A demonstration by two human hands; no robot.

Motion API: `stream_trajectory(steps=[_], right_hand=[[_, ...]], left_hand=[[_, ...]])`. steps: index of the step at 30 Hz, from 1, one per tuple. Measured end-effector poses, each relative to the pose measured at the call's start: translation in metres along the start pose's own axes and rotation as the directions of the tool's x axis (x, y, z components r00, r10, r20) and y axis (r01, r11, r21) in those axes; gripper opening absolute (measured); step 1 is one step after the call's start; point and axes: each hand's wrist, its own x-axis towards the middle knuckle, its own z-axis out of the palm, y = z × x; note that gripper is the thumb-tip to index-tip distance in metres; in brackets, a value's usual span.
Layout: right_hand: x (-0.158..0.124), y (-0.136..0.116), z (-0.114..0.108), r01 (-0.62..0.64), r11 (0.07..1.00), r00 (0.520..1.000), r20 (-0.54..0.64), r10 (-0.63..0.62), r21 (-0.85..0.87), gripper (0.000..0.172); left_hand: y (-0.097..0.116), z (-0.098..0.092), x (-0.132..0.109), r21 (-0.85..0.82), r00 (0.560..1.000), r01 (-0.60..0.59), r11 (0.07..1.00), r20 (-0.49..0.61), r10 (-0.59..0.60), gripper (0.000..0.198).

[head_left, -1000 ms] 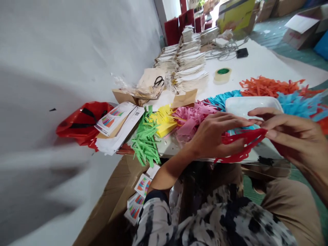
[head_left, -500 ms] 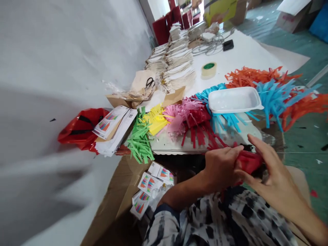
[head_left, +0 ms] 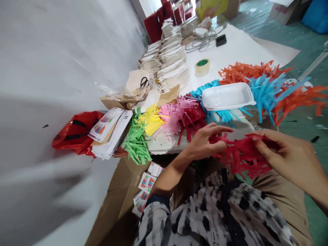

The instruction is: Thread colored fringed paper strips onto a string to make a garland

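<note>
A red tissue-paper tassel (head_left: 242,155) is stretched between my hands above my lap, its cut fringe hanging down. My left hand (head_left: 205,141) is closed around its left end, with thumb and forefinger on either side of the paper. At the other end, my right hand (head_left: 284,152) pinches the top band between thumb and fingers. Beyond them on the table lie more fringed tassels: dark red (head_left: 192,118), pink (head_left: 171,118), yellow (head_left: 153,123) and green (head_left: 138,141). A white plastic tray (head_left: 228,96) rests on blue fringe (head_left: 266,90), near orange fringe (head_left: 246,73).
Stacks of folded paper (head_left: 173,61) line the wall side of the table. Tape (head_left: 202,66), scissors (head_left: 144,82) and a black object (head_left: 220,40) lie farther back. A red bag (head_left: 74,136) and printed sheets (head_left: 110,131) sit left. Below is a carton (head_left: 115,201) with printed cards (head_left: 147,182).
The red tissue paper was bunched between my hands and is now spread out sideways. My left hand has moved left and up, and my right hand slightly right. The view has shifted a little.
</note>
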Motion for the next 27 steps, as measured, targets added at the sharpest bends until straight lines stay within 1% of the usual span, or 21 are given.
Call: stream_trajectory(steps=[1,2,3,4,6,7,9,11,12,14,16,19,21,23,24,25,27], right_hand=[[0.005,-0.002,-0.003,0.03,0.999,1.0,0.007,-0.03,-0.044,0.027],[0.01,-0.004,-0.006,0.06,0.994,0.998,0.014,-0.059,-0.092,0.029],[0.014,-0.006,-0.009,0.085,0.986,0.996,0.02,-0.083,-0.142,0.03],[0.017,-0.008,-0.011,0.106,0.977,0.994,0.023,-0.103,-0.186,0.032],[0.021,-0.009,-0.015,0.14,0.962,0.99,0.022,-0.139,-0.234,0.032],[0.022,-0.008,-0.018,0.161,0.958,0.987,0.027,-0.159,-0.238,0.031],[0.022,-0.004,-0.022,0.211,0.946,0.977,0.041,-0.208,-0.244,0.03],[0.022,0.006,-0.026,0.253,0.922,0.967,0.058,-0.247,-0.293,0.034],[0.021,0.012,-0.028,0.264,0.905,0.964,0.057,-0.26,-0.335,0.037],[0.02,0.027,-0.03,0.275,0.873,0.96,0.066,-0.271,-0.402,0.045],[0.02,0.039,-0.031,0.276,0.859,0.96,0.085,-0.266,-0.43,0.049],[0.022,0.049,-0.034,0.292,0.844,0.956,0.099,-0.277,-0.451,0.04],[0.024,0.05,-0.036,0.325,0.813,0.938,0.055,-0.343,-0.484,0.037],[0.024,0.051,-0.034,0.36,0.776,0.906,-0.006,-0.424,-0.517,0.035],[0.023,0.052,-0.031,0.369,0.765,0.889,-0.04,-0.457,-0.529,0.035],[0.021,0.053,-0.025,0.37,0.759,0.876,-0.071,-0.477,-0.535,0.034],[0.015,0.056,-0.009,0.358,0.764,0.867,-0.112,-0.485,-0.536,0.033]], left_hand=[[0.0,-0.001,0.003,-0.07,0.998,0.006,0.998,0.069,-0.001,0.047],[0.0,0.002,0.005,-0.121,0.993,0.014,0.993,0.117,0.0,0.061],[0.0,0.008,0.007,-0.156,0.991,0.028,0.987,0.133,-0.007,0.073],[-0.002,0.017,0.008,-0.171,0.992,0.052,0.984,0.122,-0.031,0.084],[-0.007,0.041,0.012,-0.174,0.992,0.113,0.978,0.081,-0.101,0.092],[-0.011,0.052,0.014,-0.156,0.989,0.14,0.978,0.078,-0.129,0.088],[-0.02,0.068,0.02,-0.106,0.986,0.157,0.982,0.068,-0.15,0.067],[-0.028,0.07,0.027,-0.054,0.99,0.139,0.989,0.038,-0.137,0.047],[-0.031,0.067,0.031,-0.023,0.991,0.133,0.991,0.019,-0.133,0.044],[-0.035,0.056,0.038,0.053,0.992,0.125,0.991,0.011,-0.126,0.048],[-0.035,0.041,0.046,0.109,0.995,0.079,0.991,0.06,-0.086,0.054],[-0.032,0.02,0.057,0.155,0.988,-0.052,0.987,0.149,0.029,0.053],[-0.03,0.007,0.061,0.259,0.986,-0.126,0.958,0.136,0.093,0.05],[-0.028,-0.004,0.061,0.41,0.984,-0.178,0.894,0.057,0.17,0.048],[-0.029,-0.01,0.059,0.492,0.974,-0.203,0.847,0.011,0.227,0.047],[-0.03,-0.015,0.056,0.574,0.956,-0.223,0.788,-0.028,0.292,0.045],[-0.037,-0.025,0.047,0.726,0.909,-0.235,0.646,-0.072,0.411,0.042]])
